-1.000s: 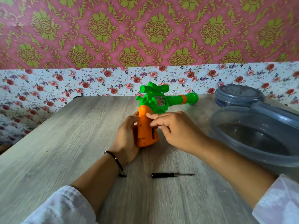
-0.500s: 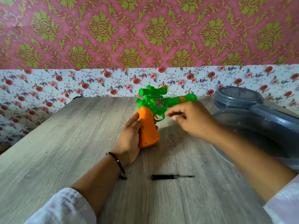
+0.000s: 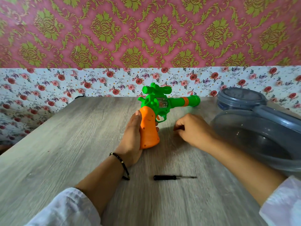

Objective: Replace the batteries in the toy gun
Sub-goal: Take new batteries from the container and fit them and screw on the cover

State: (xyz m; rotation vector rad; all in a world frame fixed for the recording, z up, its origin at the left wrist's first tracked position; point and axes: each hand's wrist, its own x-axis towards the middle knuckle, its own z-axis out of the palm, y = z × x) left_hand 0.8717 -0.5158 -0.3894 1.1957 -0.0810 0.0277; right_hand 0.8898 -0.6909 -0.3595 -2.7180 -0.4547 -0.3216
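The toy gun [image 3: 160, 106] has a green body, a scope on top, a barrel with an orange ring pointing right, and an orange grip [image 3: 148, 129]. My left hand [image 3: 132, 137] wraps the grip from the left and holds the gun upright, its butt near the table. My right hand [image 3: 192, 128] rests on the table to the right of the grip, apart from the gun, fingers curled in; it is blurred and I see nothing in it. A small black screwdriver [image 3: 174, 177] lies on the table nearer to me, tip pointing right. No batteries are visible.
A grey translucent plastic tub [image 3: 254, 137] sits at the right edge of the wooden table [image 3: 65, 152], with a round grey lid [image 3: 241, 97] behind it. Floral-papered walls stand behind and to the left.
My right hand left the grip, passed by the trigger and barrel, then dropped to the table on the right. My left hand kept the grip and turned the gun slightly.
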